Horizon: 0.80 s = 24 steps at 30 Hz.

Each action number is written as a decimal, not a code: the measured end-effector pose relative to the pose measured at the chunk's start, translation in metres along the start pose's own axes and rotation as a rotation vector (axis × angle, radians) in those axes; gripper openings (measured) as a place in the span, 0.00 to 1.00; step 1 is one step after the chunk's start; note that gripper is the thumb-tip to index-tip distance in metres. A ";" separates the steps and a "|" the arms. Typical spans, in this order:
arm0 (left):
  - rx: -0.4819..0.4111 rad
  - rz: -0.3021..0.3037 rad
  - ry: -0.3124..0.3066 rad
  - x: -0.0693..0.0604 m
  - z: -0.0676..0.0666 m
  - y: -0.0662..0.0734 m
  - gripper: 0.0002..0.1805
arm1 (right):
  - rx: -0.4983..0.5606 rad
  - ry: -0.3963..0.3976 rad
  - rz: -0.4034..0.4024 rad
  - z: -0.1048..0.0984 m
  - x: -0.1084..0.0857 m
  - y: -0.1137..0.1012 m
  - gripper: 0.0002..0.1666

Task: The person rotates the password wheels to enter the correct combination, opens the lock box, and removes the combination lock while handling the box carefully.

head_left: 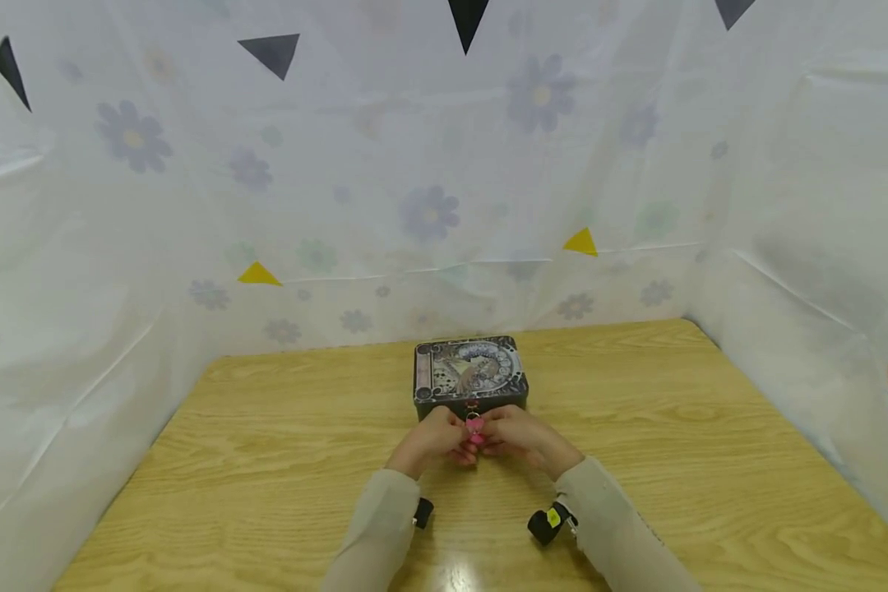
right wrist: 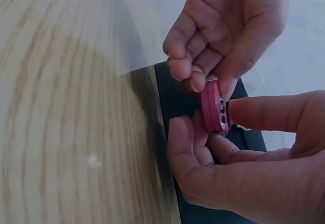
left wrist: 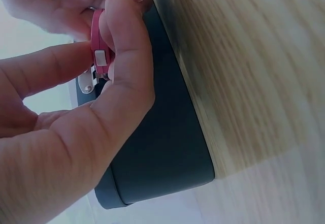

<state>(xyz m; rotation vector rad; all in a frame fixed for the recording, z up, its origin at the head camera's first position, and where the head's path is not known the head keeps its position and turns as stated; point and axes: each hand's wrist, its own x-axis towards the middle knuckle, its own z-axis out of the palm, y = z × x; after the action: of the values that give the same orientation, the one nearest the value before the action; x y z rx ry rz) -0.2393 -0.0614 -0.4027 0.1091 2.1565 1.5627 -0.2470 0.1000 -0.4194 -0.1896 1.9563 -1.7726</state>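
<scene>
light soft, even | glare on tabletop [head_left: 281,493] | wrist views dimmer, hazy, bluish

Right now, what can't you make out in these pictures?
Any markings on the pink padlock: too small and blurred, right wrist view.
The inside of the box: covered by its lid, head view.
Part of the metal latch: behind the left hand, left wrist view.
The table's near edge: cut off below, head view.

Both hands [head_left: 438,437] [head_left: 521,436] pinch a pink padlock [head_left: 476,427] at the front of a patterned box [head_left: 474,368].
</scene>
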 end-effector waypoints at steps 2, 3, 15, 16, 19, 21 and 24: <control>0.005 0.002 0.000 0.000 0.000 0.000 0.12 | -0.007 -0.004 -0.004 -0.001 0.000 -0.001 0.18; 0.006 0.002 0.002 0.000 0.000 0.000 0.12 | -0.010 -0.006 -0.007 -0.002 0.000 -0.001 0.18; -0.016 -0.003 -0.008 0.001 0.001 0.000 0.12 | -0.011 0.004 0.025 0.000 -0.001 -0.002 0.18; -0.018 -0.004 -0.007 0.000 0.001 0.000 0.12 | -0.009 0.005 0.025 0.001 -0.001 -0.002 0.18; -0.021 -0.006 -0.004 0.001 0.001 0.000 0.11 | -0.005 0.007 0.022 0.001 -0.001 -0.001 0.17; -0.027 -0.008 -0.002 0.001 0.002 0.000 0.11 | -0.003 0.011 0.021 0.001 -0.001 -0.001 0.17; -0.019 -0.011 0.000 0.001 0.002 0.000 0.11 | -0.003 0.014 0.026 0.001 -0.001 -0.002 0.15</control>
<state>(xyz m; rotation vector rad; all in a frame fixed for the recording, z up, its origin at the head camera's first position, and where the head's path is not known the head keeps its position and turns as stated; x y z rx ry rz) -0.2395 -0.0592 -0.4034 0.0912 2.1383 1.5770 -0.2462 0.0992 -0.4176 -0.1514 1.9623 -1.7594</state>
